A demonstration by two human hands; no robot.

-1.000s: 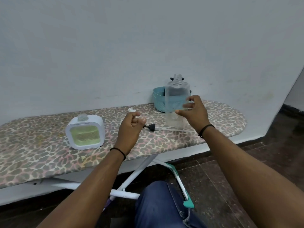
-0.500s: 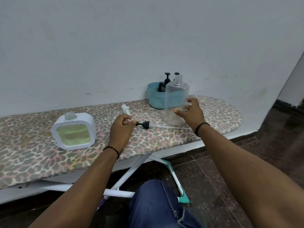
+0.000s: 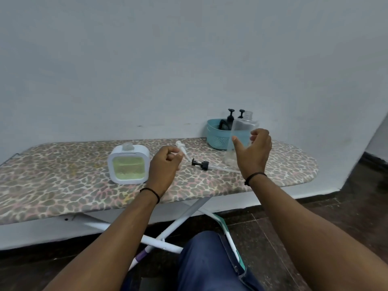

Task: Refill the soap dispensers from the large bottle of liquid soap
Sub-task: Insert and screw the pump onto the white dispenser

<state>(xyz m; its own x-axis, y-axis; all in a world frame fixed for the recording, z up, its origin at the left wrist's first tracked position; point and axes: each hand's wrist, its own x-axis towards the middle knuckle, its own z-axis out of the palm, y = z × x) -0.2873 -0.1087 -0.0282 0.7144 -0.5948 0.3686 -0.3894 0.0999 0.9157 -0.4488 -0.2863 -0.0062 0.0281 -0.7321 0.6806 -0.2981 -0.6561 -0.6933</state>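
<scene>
A clear empty dispenser bottle (image 3: 244,128) stands uncapped on the leopard-print ironing board (image 3: 63,185). My right hand (image 3: 254,152) is just in front of it, thumb and fingers loosely cupped, and I see no firm grip. Its black pump (image 3: 202,164) lies on the board between my hands, tube pointing right. A white pump (image 3: 181,148) lies just behind my left hand (image 3: 165,162), whose fingers are curled with nothing visible in them. Left of that stands a white square container of green soap (image 3: 129,164) with an open neck.
A teal basket (image 3: 216,133) at the back holds dark dispensers with black pump heads (image 3: 230,116). The board stands against a grey wall; its white legs (image 3: 178,223) and my knee (image 3: 210,259) are below the front edge.
My left hand has let go of the black pump, which now lies on the board. My right hand has loosened from the clear bottle. The view has shifted.
</scene>
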